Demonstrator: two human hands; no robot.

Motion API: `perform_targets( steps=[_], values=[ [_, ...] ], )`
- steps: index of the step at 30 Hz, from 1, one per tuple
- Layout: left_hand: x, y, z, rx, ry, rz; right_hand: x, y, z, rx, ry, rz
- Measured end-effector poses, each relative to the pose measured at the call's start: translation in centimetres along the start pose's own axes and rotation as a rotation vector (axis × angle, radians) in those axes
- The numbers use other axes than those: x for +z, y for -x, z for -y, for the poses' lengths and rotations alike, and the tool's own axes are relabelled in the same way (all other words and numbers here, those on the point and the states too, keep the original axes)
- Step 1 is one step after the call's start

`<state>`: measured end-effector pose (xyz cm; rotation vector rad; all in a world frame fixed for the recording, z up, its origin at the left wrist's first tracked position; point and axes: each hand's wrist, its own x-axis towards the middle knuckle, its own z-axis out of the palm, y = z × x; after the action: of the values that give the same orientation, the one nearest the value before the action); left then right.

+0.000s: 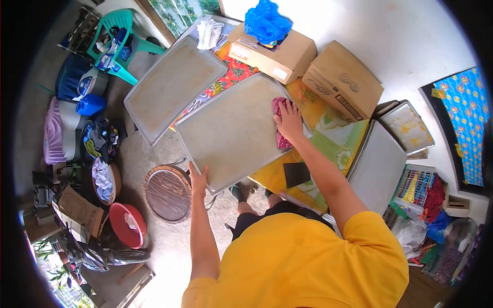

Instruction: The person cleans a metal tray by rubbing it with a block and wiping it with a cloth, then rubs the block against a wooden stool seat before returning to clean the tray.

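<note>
A large grey metal baking tray (226,128) with a low rim lies before me, its near corner jutting past the table edge. My left hand (198,178) grips that near-left corner, thumb on the rim; its other fingers are partly hidden beneath. Near the tray's right end, my right hand (289,119) presses a dark pink patterned cloth (283,139) against the surface, fingers bent over it. Another similar tray (172,84) rests beyond, to the left, partly off the table.
Cardboard boxes (343,79) stand at the table's back, one topped by a blue plastic bag (267,21). More trays (377,159) lean at right. On the floor at left are a round wooden stool (167,192), a red basin (127,226) and a green chair (117,43).
</note>
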<state>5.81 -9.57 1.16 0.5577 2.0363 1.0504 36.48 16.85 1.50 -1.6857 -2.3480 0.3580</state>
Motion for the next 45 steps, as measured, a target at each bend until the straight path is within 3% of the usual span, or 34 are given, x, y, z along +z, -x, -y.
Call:
perform_targets(
  steps=[6, 9, 11, 14, 16, 18, 21, 22, 23, 24, 25, 26, 28, 29, 31, 32, 35, 38, 45],
  values=[
    [-0.4, 2.1, 2.9, 0.018, 0.038, -0.017, 2.4, -6.2, 2.4, -0.083, -0.005, -0.114],
    [-0.5, 2.8, 1.1, -0.048, -0.016, -0.008, 4.0, -9.8, 5.4, -0.103, -0.032, -0.176],
    [-0.6, 1.9, 4.2, 0.011, -0.066, -0.045, 5.1, -11.1, 7.8, -0.142, -0.082, -0.212],
    [-0.1, 2.2, 3.4, 0.002, -0.055, -0.034, 5.6, -8.8, 15.9, -0.277, -0.151, -0.041],
    [-0.3, 2.7, 1.9, -0.052, -0.092, -0.029, 9.4, -4.8, 21.8, -0.429, -0.237, -0.134],
    [-0.2, 3.0, 1.2, -0.089, -0.133, -0.057, 10.0, -1.2, 28.3, -0.691, -0.418, -0.060],
    [0.0, 2.6, 1.9, -0.137, -0.213, -0.025, 10.0, 3.6, 35.0, -0.764, -0.786, 0.291],
    [0.3, 1.7, 4.9, 0.016, -0.346, 0.000, 11.1, 4.9, 35.9, -0.704, -0.832, 0.475],
    [0.6, 0.8, 8.0, 0.177, -0.489, 0.003, 6.4, 5.3, 36.6, -0.467, -0.816, 0.847],
    [0.9, 0.0, 11.1, 0.336, -0.624, -0.016, 6.6, 6.1, 36.2, -0.549, -0.901, 0.699],
    [1.8, -1.3, 16.0, 0.744, -0.780, -0.172, 6.8, 6.5, 35.5, -0.627, -0.976, 0.548],
    [0.9, -0.8, 14.0, 0.521, -0.503, -0.127, 5.5, 6.1, 34.4, -0.576, -0.993, 0.541],
    [-1.6, 2.0, 3.5, 0.061, -0.119, -0.087, 5.6, 4.0, 30.9, -0.501, -0.935, 0.275],
    [-2.4, 1.4, 2.4, 0.002, -0.089, -0.049, 5.8, 2.2, 29.0, -0.459, -0.888, 0.183],
    [-2.9, 0.5, 0.2, -0.048, -0.050, -0.086, 4.1, 0.3, 26.4, -0.447, -0.613, -0.130],
    [-2.4, -0.7, 0.4, -0.002, -0.027, -0.094, 4.5, -0.4, 25.6, -0.492, -0.594, 0.047],
    [-0.9, -3.6, 1.4, 0.094, -0.009, -0.121, 8.2, 0.2, 24.4, -0.784, -0.274, -0.077],
    [-0.5, -4.2, 2.3, 0.135, -0.046, -0.172, 7.1, -3.9, 21.1, -0.595, -0.216, -0.084],
    [0.2, -3.6, 1.5, 0.133, -0.072, -0.268, 3.7, -11.9, 6.8, -0.190, -0.036, -0.196]
  ],
)
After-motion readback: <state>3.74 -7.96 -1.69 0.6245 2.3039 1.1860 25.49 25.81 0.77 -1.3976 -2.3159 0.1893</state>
